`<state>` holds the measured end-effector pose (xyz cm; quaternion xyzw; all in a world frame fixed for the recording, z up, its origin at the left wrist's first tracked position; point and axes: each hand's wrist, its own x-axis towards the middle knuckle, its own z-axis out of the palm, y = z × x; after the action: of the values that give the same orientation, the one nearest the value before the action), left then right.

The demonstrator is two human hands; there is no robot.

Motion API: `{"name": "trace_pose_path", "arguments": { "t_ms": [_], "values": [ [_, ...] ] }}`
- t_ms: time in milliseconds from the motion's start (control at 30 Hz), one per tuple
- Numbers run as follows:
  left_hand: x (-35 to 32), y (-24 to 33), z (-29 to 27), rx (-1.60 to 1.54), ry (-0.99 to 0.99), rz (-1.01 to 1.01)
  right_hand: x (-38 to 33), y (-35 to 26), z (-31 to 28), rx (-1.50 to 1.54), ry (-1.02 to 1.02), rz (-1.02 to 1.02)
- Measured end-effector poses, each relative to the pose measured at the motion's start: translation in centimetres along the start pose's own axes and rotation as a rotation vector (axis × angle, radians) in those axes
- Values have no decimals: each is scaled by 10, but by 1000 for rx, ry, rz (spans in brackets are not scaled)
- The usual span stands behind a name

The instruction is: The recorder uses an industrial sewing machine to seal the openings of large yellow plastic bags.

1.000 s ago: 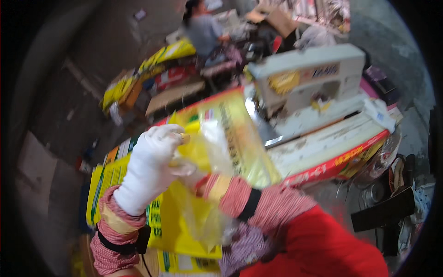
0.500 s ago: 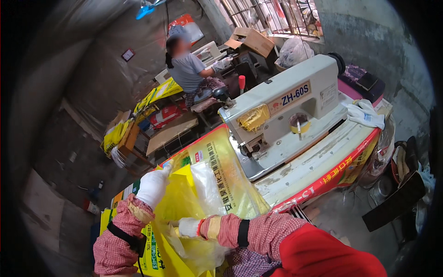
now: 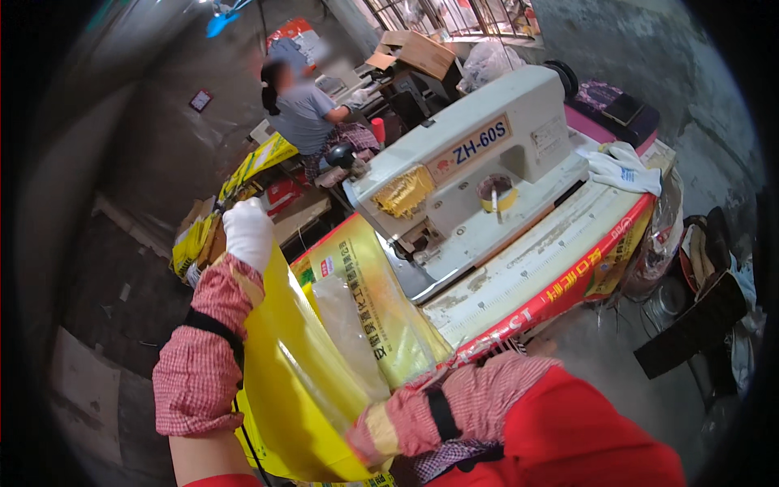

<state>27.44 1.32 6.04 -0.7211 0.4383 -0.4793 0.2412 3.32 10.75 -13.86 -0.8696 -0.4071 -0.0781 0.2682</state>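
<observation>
Yellow bag drawn up into a smooth slope

Against half a second ago, the yellow bag [image 3: 284, 365] stands higher, and the left hand [image 3: 247, 231] grips its upper corner in a fist. The right hand, visible then, is hidden beyond its sleeve [image 3: 479, 394]; I cannot tell its grip. Left of the sewing machine [image 3: 479, 154], the bag's long axis slants from the fist down toward the lap.

Near six o'clock, the right hand is out of sight at the yellow bag [image 3: 300, 373], its checked sleeve [image 3: 414, 418] blurring at the cuff. The left hand [image 3: 247, 231], toward nine, hides its fingertips. A co-worker's face [image 3: 296, 77] at eleven is blurred; past twelve, the top edge crops the window [image 3: 462, 18].
</observation>
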Motion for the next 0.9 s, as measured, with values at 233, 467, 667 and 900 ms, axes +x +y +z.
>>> {"name": "trace_pose_path", "arguments": {
  "t_ms": [233,467,667,900],
  "values": [
    [10,44,-14,-132,-186,151,-91,21,25,-285,259,567],
    [12,52,-22,-88,-296,217,-131,2,-74,-141,6,1236],
    [13,63,-28,-78,-345,235,-137,12,-106,481,544,1224],
    [10,67,-19,-64,-281,279,-104,16,-65,558,1027,976]
  ]
}}
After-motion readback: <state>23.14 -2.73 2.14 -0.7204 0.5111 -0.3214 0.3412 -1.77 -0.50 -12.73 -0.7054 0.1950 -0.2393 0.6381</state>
